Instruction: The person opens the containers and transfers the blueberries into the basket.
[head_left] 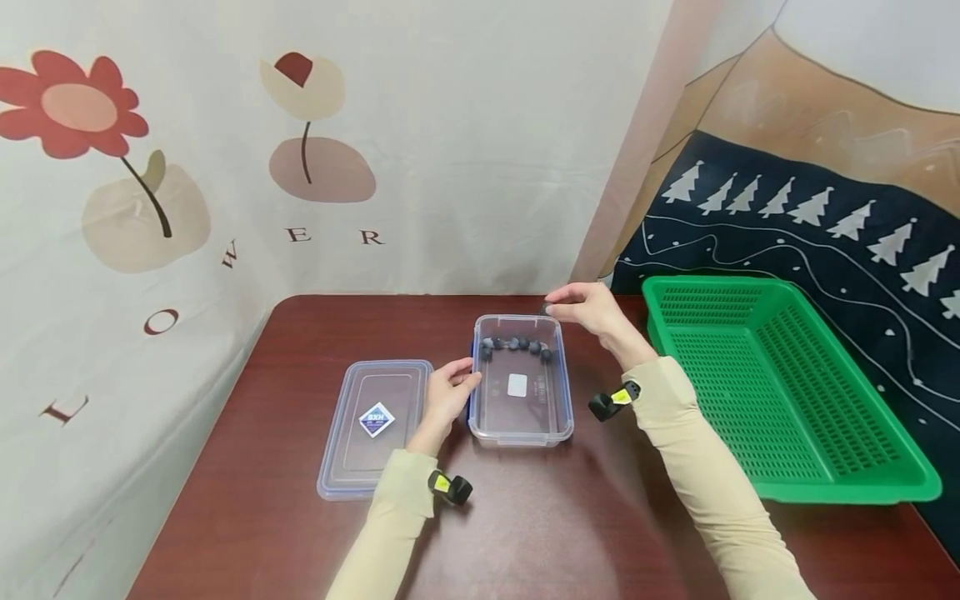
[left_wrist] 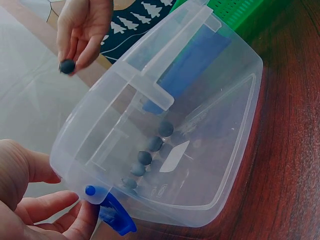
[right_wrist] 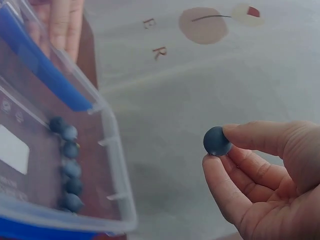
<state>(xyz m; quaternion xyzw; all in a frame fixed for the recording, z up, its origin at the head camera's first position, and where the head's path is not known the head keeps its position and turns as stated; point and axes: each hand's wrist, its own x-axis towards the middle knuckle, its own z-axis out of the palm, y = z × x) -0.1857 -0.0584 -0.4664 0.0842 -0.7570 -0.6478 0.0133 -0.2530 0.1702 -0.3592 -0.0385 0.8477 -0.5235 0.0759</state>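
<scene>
Between thumb and fingertips, my right hand (head_left: 594, 315) pinches a blueberry (right_wrist: 215, 142), held up beyond the far right corner of a clear plastic box (head_left: 522, 437). The box stands uncovered on the table, its blue side latches hanging down. My left hand (head_left: 448, 397) grips the box's left rim, thumb on one side and fingers by the blue latch (left_wrist: 116, 212). Inside, several blueberries (right_wrist: 71, 168) lie in a curved row near the far end. A white square label (head_left: 517, 385) shows on the bottom of the box.
To the left, the clear lid (head_left: 352, 483) with a blue diamond sticker lies flat on the brown table (head_left: 247, 517). A large green slotted basket (head_left: 847, 492) stands at the right. Printed cloth (head_left: 465, 167) hangs behind the table.
</scene>
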